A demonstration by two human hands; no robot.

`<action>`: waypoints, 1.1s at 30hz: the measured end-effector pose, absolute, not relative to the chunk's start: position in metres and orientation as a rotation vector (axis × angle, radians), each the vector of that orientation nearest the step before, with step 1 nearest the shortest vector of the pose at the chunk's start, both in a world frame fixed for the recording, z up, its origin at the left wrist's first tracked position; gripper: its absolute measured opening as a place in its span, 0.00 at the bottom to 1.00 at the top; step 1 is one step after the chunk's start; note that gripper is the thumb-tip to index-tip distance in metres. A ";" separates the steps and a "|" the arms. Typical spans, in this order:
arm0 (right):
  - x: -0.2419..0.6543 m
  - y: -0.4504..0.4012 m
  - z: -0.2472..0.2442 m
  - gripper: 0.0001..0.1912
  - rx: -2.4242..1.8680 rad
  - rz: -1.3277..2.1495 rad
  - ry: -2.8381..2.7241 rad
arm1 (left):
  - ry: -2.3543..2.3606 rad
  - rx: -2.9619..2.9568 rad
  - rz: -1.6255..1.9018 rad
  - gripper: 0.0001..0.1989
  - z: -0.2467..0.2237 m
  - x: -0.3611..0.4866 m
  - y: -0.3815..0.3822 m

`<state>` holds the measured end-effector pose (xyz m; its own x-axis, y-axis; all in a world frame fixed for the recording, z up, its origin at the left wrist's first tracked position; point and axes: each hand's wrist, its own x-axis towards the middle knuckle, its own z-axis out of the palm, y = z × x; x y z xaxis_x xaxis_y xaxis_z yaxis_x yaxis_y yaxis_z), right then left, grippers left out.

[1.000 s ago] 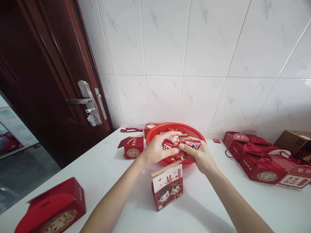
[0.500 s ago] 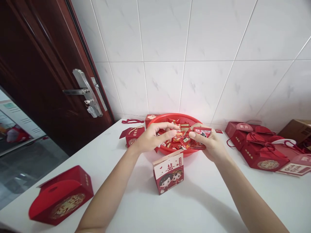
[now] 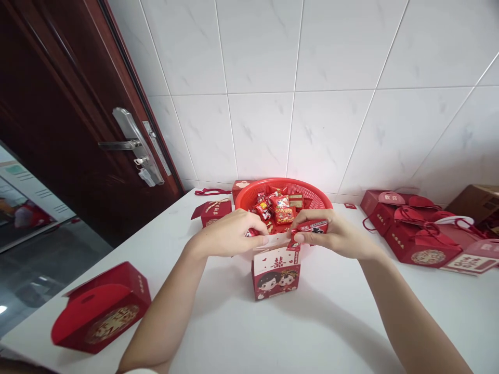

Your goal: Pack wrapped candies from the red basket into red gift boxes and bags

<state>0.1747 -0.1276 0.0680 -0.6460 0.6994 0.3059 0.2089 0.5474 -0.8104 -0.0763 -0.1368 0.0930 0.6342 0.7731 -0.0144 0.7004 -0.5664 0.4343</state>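
Observation:
A small red and white box (image 3: 276, 275) printed with two cartoon figures stands upright on the white table, its top open. My right hand (image 3: 331, 234) pinches red candy packets (image 3: 314, 227) just above the box's right edge. Over the box's left edge is my left hand (image 3: 237, 232), thumb and fingers closed together; a bit of red and white wrapper shows at its fingertips, mostly hidden. Behind both hands a red plastic basket (image 3: 322, 196) holds several wrapped candies (image 3: 284, 210).
A larger red box (image 3: 105, 309) lies at the front left of the table (image 3: 218, 332). Another red box (image 3: 213, 209) is left of the basket. Several red boxes (image 3: 424, 234) and a cardboard box (image 3: 473, 208) are at the right, by the tiled wall.
Both hands have come back from over the basket toward the small box. The right hand still holds its packets, and the left fingers have drawn together.

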 end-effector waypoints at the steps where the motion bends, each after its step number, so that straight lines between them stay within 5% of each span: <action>1: 0.175 -0.128 0.068 0.10 -0.735 1.003 -2.165 | 1.160 2.457 0.301 0.16 0.090 -0.074 -0.133; 13: 0.180 -0.134 0.069 0.12 -0.852 1.007 -2.363 | 1.334 2.184 0.441 0.14 0.065 -0.063 -0.108; 24: 0.178 -0.134 0.065 0.12 -0.880 1.036 -2.189 | 1.205 2.109 0.992 0.09 0.066 -0.043 -0.129; 33: 0.175 -0.135 0.064 0.14 -0.929 1.172 -2.096 | 1.097 2.036 0.981 0.15 0.065 -0.037 -0.130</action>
<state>0.1751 -0.1346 0.0638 -0.6039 0.7857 0.1343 0.2972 0.3783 -0.8767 -0.0373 -0.1304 0.0647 0.3796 0.8697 0.3154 0.4101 -0.4638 0.7853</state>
